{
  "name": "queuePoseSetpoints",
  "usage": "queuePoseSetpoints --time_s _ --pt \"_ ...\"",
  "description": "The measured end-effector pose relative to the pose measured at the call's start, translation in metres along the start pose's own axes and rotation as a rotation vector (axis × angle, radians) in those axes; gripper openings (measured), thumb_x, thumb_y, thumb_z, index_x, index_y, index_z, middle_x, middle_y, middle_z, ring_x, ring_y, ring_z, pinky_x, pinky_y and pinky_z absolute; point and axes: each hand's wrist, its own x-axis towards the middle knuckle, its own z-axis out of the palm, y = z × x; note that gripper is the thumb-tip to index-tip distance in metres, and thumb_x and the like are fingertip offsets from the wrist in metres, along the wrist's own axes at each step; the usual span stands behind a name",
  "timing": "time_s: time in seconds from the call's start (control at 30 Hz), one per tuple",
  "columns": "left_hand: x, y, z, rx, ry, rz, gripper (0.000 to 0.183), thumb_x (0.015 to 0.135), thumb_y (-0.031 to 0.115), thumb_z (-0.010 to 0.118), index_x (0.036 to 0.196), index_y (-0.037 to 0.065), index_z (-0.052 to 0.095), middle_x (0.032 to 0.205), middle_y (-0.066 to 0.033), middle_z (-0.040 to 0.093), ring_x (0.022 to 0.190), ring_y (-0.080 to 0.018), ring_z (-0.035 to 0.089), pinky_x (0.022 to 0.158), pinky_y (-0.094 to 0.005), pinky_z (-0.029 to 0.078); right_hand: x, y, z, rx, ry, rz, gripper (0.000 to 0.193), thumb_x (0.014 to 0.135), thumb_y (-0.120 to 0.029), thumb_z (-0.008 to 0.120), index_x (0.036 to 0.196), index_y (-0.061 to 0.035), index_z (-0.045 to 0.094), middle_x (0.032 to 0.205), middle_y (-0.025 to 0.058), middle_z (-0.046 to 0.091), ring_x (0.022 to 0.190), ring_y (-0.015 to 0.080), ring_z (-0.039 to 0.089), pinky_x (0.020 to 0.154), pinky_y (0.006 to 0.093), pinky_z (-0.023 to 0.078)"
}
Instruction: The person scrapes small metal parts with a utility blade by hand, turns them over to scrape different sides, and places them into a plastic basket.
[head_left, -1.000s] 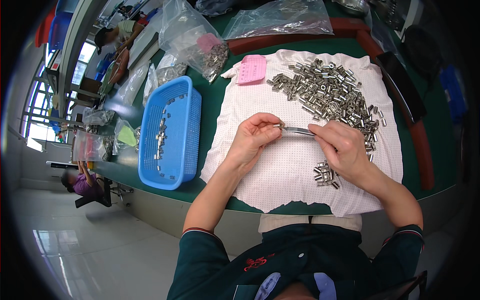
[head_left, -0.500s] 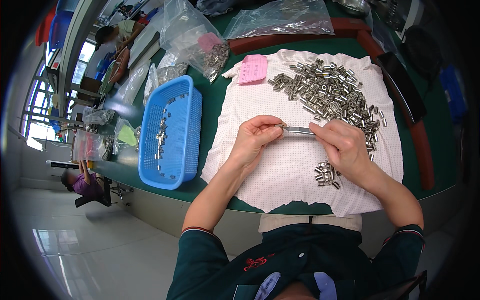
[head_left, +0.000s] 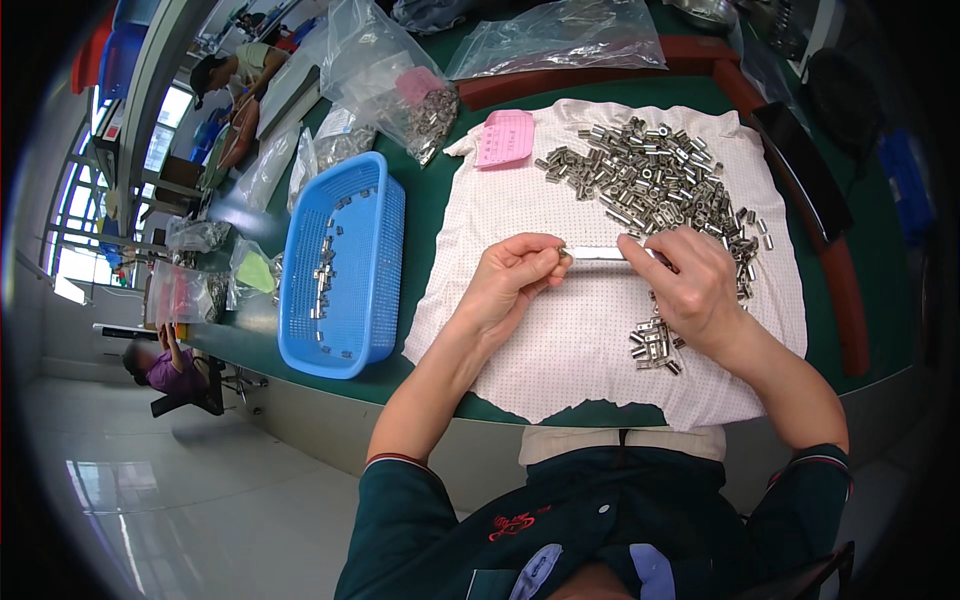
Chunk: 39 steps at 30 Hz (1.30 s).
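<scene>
Well, right fingers [head_left: 647, 262] hold a flat, shiny tool [head_left: 597, 254] over dotted cloth [head_left: 560, 350].

A white dotted cloth sheet [head_left: 560, 355] is lying on a flat green table [head_left: 421, 235], with a blue rectangular plastic basket [head_left: 387, 270] standing to its left. Small grey metal pieces [head_left: 322, 275] are lying in the basket. A large heap of silver cylindrical metal parts [head_left: 655, 185] is covering the cloth's far right; a smaller silver metal cluster [head_left: 652, 345] is lying nearer. A pink paper slip [head_left: 505, 140] is resting far left on the cloth. A long reddish-brown bar [head_left: 845, 310] is running along the far and right sides.
</scene>
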Motion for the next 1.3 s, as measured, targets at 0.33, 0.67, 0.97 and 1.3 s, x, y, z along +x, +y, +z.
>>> queuePoseSetpoints --time_s 0.33,0.67,0.97,1.3 --pt "0.0017 0.0011 0.0023 0.011 0.013 0.037 0.015 0.080 0.003 0.059 0.095 0.001 0.057 0.085 -0.0093 0.061 0.073 -0.0126 0.058 0.072 -0.0223 0.049 -0.0011 -0.0046 -0.0010 0.358 -0.047 0.264 0.022 0.070 0.005 0.060 0.091 0.0003 0.063 0.062 0.0105 0.054 0.053 0.0206 0.052 0.047 0.0300 0.040" --pt "0.0009 0.0000 0.0042 0.033 0.021 0.062 0.016 0.078 -0.001 0.059 0.095 0.001 0.057 0.090 -0.0097 0.060 0.075 -0.0129 0.059 0.074 -0.0220 0.050 -0.0020 -0.0046 -0.0017 0.423 -0.117 0.341 0.020 0.071 0.004 0.059 0.091 0.0011 0.064 0.063 0.0115 0.055 0.052 0.0201 0.053 0.047 0.0293 0.040" --pt "0.0004 -0.0027 0.0021 0.043 0.017 0.058 0.017 0.080 -0.001 0.057 0.097 -0.003 0.057 0.085 -0.0108 0.061 0.074 -0.0130 0.059 0.071 -0.0219 0.049 -0.0038 -0.0020 0.0014 0.333 -0.092 0.256 0.018 0.071 -0.002 0.061 0.088 -0.0034 0.066 0.061 0.0090 0.053 0.055 0.0223 0.054 0.047 0.0323 0.043" --pt "-0.0018 -0.0011 0.0040 0.050 0.034 0.023 0.015 0.081 0.002 0.057 0.095 -0.003 0.058 0.082 -0.0105 0.061 0.071 -0.0129 0.058 0.071 -0.0229 0.047 -0.0050 0.0011 0.0013 0.094 -0.043 0.062 0.035 0.059 0.004 0.055 0.092 -0.0046 0.065 0.070 0.0056 0.054 0.060 0.0179 0.053 0.050 0.0292 0.043"
